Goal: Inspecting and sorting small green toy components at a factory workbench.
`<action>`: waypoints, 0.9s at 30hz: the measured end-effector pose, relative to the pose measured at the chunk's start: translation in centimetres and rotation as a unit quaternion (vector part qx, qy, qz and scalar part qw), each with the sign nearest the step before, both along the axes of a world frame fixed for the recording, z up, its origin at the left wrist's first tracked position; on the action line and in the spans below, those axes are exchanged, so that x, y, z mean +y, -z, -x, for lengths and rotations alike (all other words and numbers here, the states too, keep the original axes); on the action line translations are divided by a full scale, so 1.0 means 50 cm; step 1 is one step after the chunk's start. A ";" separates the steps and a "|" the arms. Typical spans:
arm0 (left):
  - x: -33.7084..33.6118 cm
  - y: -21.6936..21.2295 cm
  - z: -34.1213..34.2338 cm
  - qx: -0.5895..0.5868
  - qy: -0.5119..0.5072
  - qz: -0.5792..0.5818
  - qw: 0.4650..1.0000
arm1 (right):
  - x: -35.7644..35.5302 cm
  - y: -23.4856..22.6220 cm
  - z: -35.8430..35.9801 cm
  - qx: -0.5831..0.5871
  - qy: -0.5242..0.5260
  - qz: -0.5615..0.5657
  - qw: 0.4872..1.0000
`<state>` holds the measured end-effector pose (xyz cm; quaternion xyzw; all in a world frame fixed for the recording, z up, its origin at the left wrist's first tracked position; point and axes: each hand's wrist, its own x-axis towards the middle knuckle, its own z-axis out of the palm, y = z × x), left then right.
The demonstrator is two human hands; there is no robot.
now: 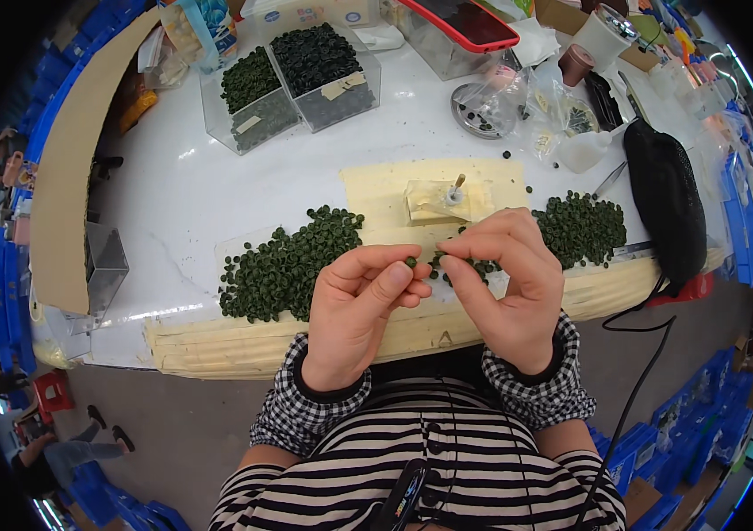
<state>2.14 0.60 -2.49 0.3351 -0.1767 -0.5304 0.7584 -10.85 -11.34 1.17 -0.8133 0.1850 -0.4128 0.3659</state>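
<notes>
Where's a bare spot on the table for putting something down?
The biggest bare tabletop patch lies between the cardboard, the filled bins and the left green pile. A smaller one lies between the bins and the round dish. It's crowded around the left hand and right hand, and at the back right, with bags and a phone.

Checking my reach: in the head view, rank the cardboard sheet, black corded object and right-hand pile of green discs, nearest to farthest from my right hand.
1. Right-hand pile of green discs, just right of your right hand.
2. Black corded object, right of that pile.
3. Cardboard sheet, at the table's far left.
</notes>
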 end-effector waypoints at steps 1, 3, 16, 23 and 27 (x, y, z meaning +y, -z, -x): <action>-0.001 -0.001 0.001 -0.001 -0.002 -0.001 1.000 | 0.004 0.003 -0.004 -0.007 -0.001 -0.003 1.000; -0.002 0.003 0.002 -0.003 -0.007 0.007 1.000 | 0.008 0.011 -0.009 -0.018 -0.008 -0.007 1.000; -0.002 -0.006 0.006 -0.050 -0.037 -0.030 0.998 | 0.020 0.035 -0.015 -0.043 -0.023 -0.056 0.997; -0.002 -0.002 0.004 -0.045 -0.036 -0.024 0.998 | 0.020 0.039 -0.020 -0.047 0.001 0.079 0.996; -0.002 -0.002 0.002 -0.054 -0.047 -0.021 0.997 | 0.019 0.034 -0.019 -0.021 0.002 0.156 0.987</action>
